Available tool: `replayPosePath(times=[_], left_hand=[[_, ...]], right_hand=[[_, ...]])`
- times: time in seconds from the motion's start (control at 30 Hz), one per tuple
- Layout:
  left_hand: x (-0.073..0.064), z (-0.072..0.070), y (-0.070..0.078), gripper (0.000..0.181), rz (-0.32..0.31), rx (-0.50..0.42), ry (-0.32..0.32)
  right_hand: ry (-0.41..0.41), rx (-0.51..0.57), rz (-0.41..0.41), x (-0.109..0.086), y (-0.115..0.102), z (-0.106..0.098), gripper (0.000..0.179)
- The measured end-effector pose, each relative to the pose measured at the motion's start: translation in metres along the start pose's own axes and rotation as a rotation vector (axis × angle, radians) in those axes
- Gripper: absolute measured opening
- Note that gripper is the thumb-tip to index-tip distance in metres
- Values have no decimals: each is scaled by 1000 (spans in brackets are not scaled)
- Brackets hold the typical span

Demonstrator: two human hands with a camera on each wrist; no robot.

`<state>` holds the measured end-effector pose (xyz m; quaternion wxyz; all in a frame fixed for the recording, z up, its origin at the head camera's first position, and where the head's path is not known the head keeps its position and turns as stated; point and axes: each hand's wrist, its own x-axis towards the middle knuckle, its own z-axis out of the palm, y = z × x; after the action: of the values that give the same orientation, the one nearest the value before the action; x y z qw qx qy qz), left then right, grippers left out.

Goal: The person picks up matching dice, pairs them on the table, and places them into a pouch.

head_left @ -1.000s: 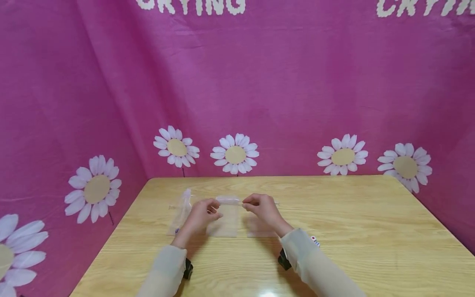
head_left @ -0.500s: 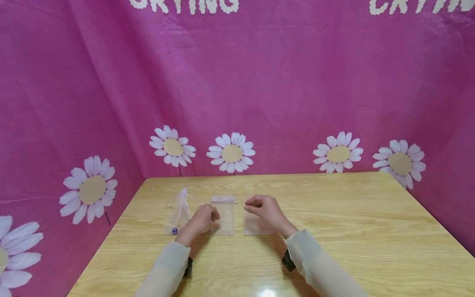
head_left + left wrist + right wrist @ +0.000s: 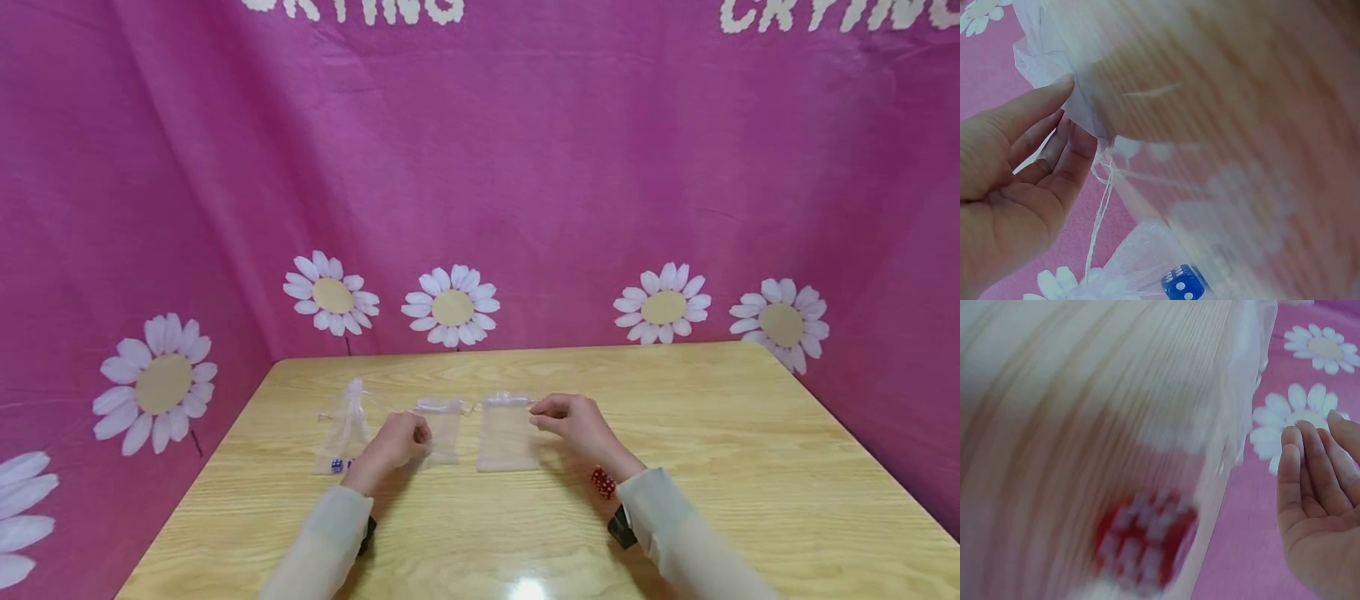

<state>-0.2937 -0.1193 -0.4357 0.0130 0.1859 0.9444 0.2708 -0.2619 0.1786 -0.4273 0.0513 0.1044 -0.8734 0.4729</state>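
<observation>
My left hand point(image 3: 393, 450) pinches the left side of the middle sheer drawstring pouch point(image 3: 447, 433). In the left wrist view, thumb and fingers meet at the pale gauzy fabric point(image 3: 1038, 62). My right hand point(image 3: 581, 429) hovers beside the upper right corner of the right drawstring pouch point(image 3: 507, 442), which lies flat. From the right wrist view, its fingers are loosely bent, with nothing visible between them and the pouch fabric point(image 3: 1244, 381) apart from them. A third pouch point(image 3: 348, 429), gathered at its neck, lies at the left with blue dice point(image 3: 337, 466) in it.
Red dice point(image 3: 603, 482) sit on the wooden table point(image 3: 450, 533) next to my right forearm, partly covered by it. A pink curtain point(image 3: 480, 167) with daisies stands behind the table's back edge.
My right hand has moved right, off the middle pouch's cord, uncovering the right pouch. The left hand now pinches the middle pouch, whose lower edge has shifted. Red dice have come into view.
</observation>
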Motion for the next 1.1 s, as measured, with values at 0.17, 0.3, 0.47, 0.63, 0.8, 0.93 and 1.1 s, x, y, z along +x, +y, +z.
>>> replayPosePath(times=[0.17,0.3,0.47,0.63,0.8,0.93,1.1], left_hand=[[0,-1,0,11,-31,-10,-11],[0,-2,-1,10,-43,-29,-18],[0,-2,-2,10,-26,-23,-6],[1,0,-1,10,-24,-15,-9],[0,-1,-1,9,-33,-10,-17],[-1,-3,0,8,-55,-21,-24],[-1,-3,1,8,-52,-35,-27]], right_hand=[[4,-27,33,-11,14,-24,19],[20,-48,89,-20,26,-40,19],[37,-93,70,-27,39,-54,17],[13,-112,47,-36,48,-62,17],[-45,-117,45,-45,53,-66,17],[-92,-136,-8,-48,55,-68,16],[-172,-195,-92,-51,57,-71,14]])
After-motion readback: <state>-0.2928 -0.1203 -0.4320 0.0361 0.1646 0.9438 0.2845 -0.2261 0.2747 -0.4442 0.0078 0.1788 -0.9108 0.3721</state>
